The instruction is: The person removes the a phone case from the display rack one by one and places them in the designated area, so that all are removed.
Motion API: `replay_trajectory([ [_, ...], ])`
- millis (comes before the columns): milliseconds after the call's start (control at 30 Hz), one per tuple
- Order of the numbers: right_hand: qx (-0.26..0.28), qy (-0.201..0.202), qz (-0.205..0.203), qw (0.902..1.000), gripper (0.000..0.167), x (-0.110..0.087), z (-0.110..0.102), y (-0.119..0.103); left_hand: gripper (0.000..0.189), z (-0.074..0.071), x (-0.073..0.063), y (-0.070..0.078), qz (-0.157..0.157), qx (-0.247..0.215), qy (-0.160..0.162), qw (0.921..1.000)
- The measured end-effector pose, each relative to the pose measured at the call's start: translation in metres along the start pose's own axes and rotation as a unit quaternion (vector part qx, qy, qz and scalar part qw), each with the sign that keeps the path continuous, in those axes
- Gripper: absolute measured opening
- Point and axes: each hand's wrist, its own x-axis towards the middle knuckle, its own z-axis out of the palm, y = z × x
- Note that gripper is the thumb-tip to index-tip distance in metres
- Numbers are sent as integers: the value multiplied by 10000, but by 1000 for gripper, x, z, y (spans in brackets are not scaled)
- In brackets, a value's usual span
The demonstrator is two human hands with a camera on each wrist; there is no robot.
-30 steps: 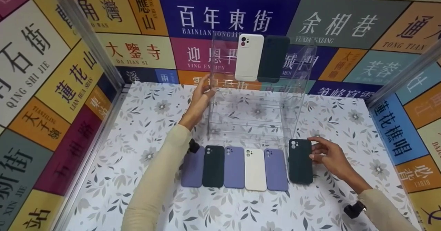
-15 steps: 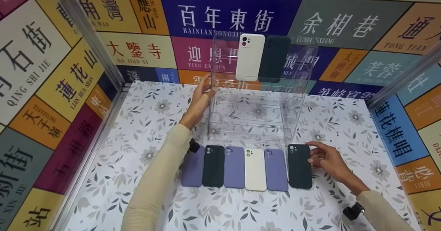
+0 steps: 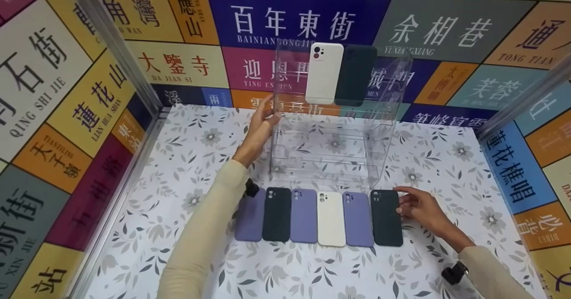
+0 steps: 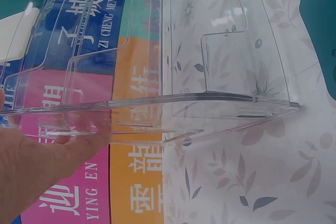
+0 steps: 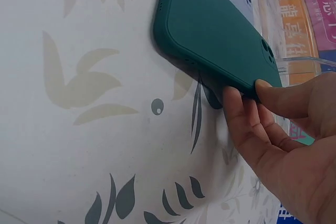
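Observation:
At the right end of a row of phone cases is a dark green phone case [image 3: 387, 218]. My right hand [image 3: 421, 209] pinches its right edge, thumb on the upper side and fingertips at the rim, as the right wrist view shows with the green case [image 5: 215, 35]. Whether it lies fully flat is unclear. My left hand [image 3: 258, 134] grips the left side panel of a clear tiered display stand [image 3: 328, 160]; the left wrist view has the thumb of that hand [image 4: 42, 166] against the panel. A white case [image 3: 324, 73] and another dark green case [image 3: 355, 76] stand on its upper tier.
Left of the pinched case lie three purple cases, one being this purple case [image 3: 358, 218], a white case [image 3: 331, 218] and a dark green case [image 3: 276, 214]. A flower-patterned cloth [image 3: 187, 227] covers the table. Printed walls [image 3: 299, 18] stand behind and at both sides.
My right hand has brought the dark green case slightly down and left, close beside the rightmost purple case in the row. My left hand stays on the stand.

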Motion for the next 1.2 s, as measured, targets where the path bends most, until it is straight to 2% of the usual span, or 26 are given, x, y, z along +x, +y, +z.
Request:
replay_trajectory([
  [233, -86, 39, 165, 9998, 62, 1, 2, 1, 64, -1, 1, 0, 2, 18, 10, 10000],
  [633, -711, -22, 311, 9970, 58, 6, 9, -2, 64, 0, 0, 1, -8, 12, 43, 10000],
  [1200, -616, 74, 263, 9977, 50, 6, 19, -4, 65, 0, 1, 0, 11, 11, 31, 10000],
])
